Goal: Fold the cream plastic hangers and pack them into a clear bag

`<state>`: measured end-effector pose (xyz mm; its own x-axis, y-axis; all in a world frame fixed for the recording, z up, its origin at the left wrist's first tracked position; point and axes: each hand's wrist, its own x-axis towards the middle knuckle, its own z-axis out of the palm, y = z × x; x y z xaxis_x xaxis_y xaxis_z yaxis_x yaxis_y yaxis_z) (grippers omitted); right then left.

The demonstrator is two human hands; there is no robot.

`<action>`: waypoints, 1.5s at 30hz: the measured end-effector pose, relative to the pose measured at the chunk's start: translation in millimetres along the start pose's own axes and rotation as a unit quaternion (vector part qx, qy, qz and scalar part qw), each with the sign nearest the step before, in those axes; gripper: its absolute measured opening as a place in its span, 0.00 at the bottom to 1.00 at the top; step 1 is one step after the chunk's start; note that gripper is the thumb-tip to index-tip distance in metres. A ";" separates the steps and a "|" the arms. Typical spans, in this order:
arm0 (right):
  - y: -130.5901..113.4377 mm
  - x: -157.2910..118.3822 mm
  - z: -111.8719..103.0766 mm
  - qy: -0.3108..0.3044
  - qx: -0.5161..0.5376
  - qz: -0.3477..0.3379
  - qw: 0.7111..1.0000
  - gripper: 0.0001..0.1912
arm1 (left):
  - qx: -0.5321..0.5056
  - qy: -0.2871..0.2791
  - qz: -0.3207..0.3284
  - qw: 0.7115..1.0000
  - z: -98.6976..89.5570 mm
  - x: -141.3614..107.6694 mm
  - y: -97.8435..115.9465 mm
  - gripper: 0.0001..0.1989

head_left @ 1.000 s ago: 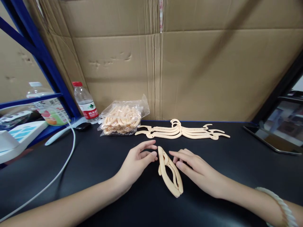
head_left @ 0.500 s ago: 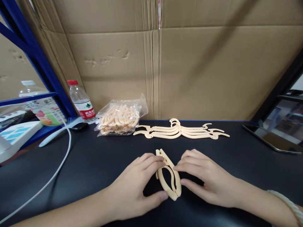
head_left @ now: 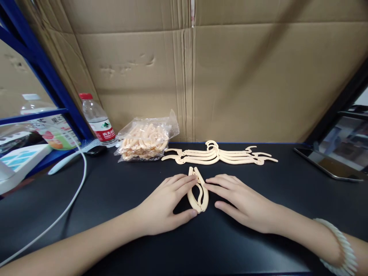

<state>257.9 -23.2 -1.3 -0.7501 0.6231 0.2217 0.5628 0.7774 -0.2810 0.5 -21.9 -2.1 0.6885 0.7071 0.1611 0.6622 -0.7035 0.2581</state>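
Your left hand (head_left: 169,205) lies over the left side of a folded pale hanger (head_left: 205,201), which rests on the black worktop (head_left: 184,253) between your two hands; its two arms form a narrow loop, with their separate ends pointing away from you and their joined end towards you; your left grip is wide, fingertips on the upper part of the hanger and thumb by its near end, though how firmly they press you cannot tell from here; your right hand (head_left: 244,203) has its grip loose and spread, the foremost fingertips at the hanger's right edge and the thumb apart from it; a ridged pale bracelet (head_left: 340,245) circles your right wrist; beyond the folded hanger, near it but apart, a group of opened hangers (head_left: 198,161) lies spread across the worktop, hooks together at the middle; just left of that group sits a clear plastic bag (head_left: 143,142) full of similar pale parts; further left stands a red-capped bottle (head_left: 97,120), with a small dark object (head_left: 97,151) near its base and a white cable (head_left: 85,166) curving down towards you; a dark flat device (head_left: 327,165) lies at the far right; brown cardboard (head_left: 258,76) rises behind.
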 end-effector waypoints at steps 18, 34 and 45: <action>6.8 -2.0 4.5 -0.024 -0.036 0.022 0.999 0.27 | -0.039 0.057 -0.005 0.998 4.9 1.3 -3.4 0.31; 4.4 -2.1 1.8 -0.046 -0.026 0.041 0.998 0.28 | 0.024 0.042 0.001 0.999 -2.6 1.6 -3.8 0.30; 3.4 -3.0 1.5 -0.047 -0.021 0.041 0.998 0.29 | 0.013 0.048 0.012 0.999 0.8 0.4 -7.4 0.31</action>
<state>261.6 -22.6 -4.4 -0.7289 0.6756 0.1108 0.6360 0.7281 -0.2557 -3.8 -16.4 -4.7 0.6737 0.6927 0.2574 0.6541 -0.7210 0.2285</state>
